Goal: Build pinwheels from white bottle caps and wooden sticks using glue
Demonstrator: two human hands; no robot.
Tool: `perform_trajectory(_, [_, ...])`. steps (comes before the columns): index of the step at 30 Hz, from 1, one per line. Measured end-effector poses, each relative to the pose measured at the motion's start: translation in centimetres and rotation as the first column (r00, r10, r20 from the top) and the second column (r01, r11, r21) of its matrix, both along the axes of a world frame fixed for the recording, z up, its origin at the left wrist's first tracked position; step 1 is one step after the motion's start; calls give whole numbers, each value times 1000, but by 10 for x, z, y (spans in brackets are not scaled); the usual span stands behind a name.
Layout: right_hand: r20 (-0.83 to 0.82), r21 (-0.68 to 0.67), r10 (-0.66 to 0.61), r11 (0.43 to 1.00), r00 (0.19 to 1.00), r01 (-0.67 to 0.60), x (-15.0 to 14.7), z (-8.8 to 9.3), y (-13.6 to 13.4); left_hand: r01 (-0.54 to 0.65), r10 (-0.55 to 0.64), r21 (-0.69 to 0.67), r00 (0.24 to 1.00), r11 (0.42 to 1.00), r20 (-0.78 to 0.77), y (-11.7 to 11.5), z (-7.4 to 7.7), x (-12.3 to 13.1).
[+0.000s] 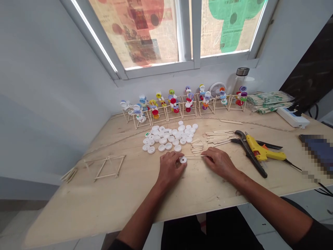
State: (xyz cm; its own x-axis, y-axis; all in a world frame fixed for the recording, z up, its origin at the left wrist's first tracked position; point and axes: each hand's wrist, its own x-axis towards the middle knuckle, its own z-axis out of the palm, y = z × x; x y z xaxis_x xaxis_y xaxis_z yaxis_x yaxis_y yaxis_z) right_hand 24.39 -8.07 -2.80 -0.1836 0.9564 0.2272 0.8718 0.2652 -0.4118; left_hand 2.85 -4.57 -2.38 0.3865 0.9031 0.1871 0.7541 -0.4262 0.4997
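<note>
At a plywood workbench (104, 208) under a window (197, 34), my left hand (170, 169) pinched a white bottle cap (182, 159) steady while my right hand (218, 162) held a thin wooden stick (195, 156) level against it, loose caps (166, 137) and a hot glue gun (262, 151) within reach.

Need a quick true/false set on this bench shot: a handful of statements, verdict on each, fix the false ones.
1. The left hand is pinching a white bottle cap. True.
2. The right hand grips the hot glue gun. False: it holds a wooden stick, and the glue gun lies off to its right.
3. The stick stands along the back carry coloured caps. True.
4. The square stick frame at far left has caps on it. False: it is bare sticks.
5. The power strip sits left of the loose cap pile. False: it is to the right of the pile, at back right.
</note>
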Motion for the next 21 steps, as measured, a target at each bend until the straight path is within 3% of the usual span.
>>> perform_trajectory(6, [-122, 68, 26, 998, 992, -17, 9, -5, 3, 4, -4, -1, 1000, 1000, 13, 0, 2, 0])
perform_trajectory(10, [-190, 139, -22, 989, 982, 49, 31, 4, 5, 18, -18, -5, 1000, 1000, 11, 2, 1, -2])
perform_trajectory(16, [67, 258, -147, 958, 987, 125, 74, 24, 5, 41, -41, 8, 999, 999, 2, 4, 2, -3])
perform_trajectory(21, [313, 230, -159, 969, 936, 88, 97, 30, 14, 47, -47, 13, 999, 999, -3, 5, 2, -3])
